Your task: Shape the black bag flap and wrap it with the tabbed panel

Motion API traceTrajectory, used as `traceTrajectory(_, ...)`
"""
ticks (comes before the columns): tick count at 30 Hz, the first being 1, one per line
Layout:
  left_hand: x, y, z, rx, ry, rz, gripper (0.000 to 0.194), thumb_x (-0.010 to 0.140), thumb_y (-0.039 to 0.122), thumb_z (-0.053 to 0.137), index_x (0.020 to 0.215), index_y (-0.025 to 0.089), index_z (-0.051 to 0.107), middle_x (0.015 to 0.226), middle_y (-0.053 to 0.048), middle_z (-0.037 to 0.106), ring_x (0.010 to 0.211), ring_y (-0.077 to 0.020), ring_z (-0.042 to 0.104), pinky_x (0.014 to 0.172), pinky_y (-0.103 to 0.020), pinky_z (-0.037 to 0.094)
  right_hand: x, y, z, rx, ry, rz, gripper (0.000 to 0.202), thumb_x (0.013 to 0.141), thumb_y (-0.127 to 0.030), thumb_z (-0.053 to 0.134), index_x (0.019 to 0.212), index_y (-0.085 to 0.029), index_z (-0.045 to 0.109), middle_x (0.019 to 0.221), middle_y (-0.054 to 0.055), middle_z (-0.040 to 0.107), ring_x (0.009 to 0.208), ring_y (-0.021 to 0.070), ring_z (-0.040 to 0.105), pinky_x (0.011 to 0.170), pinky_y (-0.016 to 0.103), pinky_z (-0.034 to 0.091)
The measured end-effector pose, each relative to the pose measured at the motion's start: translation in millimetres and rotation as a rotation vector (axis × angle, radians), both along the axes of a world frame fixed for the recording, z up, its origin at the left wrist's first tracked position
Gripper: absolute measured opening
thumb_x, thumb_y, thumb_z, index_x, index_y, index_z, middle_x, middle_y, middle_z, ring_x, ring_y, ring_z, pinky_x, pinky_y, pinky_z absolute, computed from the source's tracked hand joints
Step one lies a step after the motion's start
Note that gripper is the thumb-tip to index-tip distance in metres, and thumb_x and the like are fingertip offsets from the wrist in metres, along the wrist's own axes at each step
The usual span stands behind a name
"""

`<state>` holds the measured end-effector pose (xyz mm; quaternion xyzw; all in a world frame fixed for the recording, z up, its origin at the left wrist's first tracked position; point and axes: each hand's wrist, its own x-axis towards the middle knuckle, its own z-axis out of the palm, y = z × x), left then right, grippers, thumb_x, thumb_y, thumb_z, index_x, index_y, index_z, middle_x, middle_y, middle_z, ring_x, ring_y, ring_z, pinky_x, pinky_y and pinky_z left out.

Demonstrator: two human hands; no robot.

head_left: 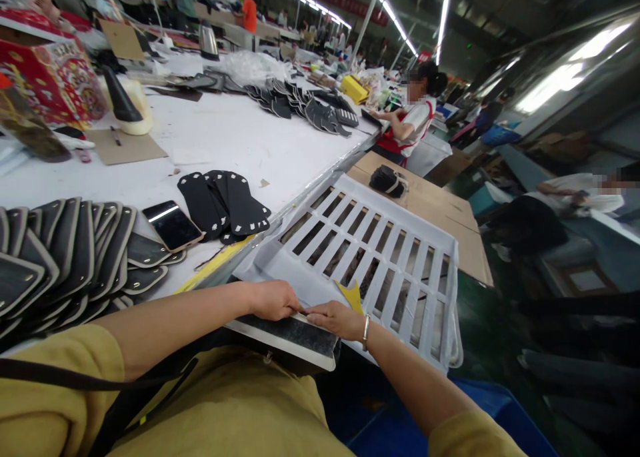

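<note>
Close in front of my body, my left hand (274, 300) and my right hand (336, 319) meet with fingertips almost touching. Both are closed at the upper edge of a black panel with a pale border (287, 337), thumbs and fingers pinched together. Parts of the panel are covered by the hands, and what lies right between the fingertips is too small to make out. A yellow curved scrap (352, 297) lies just beyond my right hand, on a grey slatted plastic rack (367, 243).
On the white table (210, 137) are stacked black pieces with pale edges (75, 257), a phone (173, 225) and black strap-like pieces (223, 203). A cardboard sheet (440, 207) carries a tied black bundle (387, 180). A co-worker (413, 120) is at the table's far side. A blue bin (480, 403) stands low right.
</note>
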<state>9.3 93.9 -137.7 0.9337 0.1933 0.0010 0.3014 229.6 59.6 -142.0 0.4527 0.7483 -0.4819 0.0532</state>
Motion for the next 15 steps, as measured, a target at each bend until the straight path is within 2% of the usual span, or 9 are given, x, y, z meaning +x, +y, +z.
traceTrajectory(8, 0.7, -3.2, 1.1, 0.056, 0.059, -0.002, 0.035, 0.082, 0.016, 0.045, 0.109, 0.022, 0.067, 0.092, -0.005, 0.072, 0.083, -0.0190, 0.065, 0.072, -0.024, 0.045, -4.3, 0.4, 1.3, 0.003, -0.001, 0.001, 0.045, 0.086, -0.050, 0.042, 0.110, -0.020, 0.066, 0.078, 0.000, 0.066, 0.072, 0.0154, 0.055, 0.069, 0.026, 0.042)
traceTrajectory(15, -31.6, 17.3, -4.6, -0.237, -0.092, 0.045, 0.035, 0.082, 0.014, 0.047, 0.111, 0.021, 0.065, 0.105, -0.002, 0.069, 0.088, -0.0120, 0.065, 0.078, -0.016, 0.044, -2.7, 6.0, 0.4, -0.112, 0.012, -0.103, 0.054, 0.081, -0.056, 0.049, 0.120, -0.021, 0.060, 0.098, 0.002, 0.070, 0.089, 0.0223, 0.061, 0.080, 0.031, 0.046)
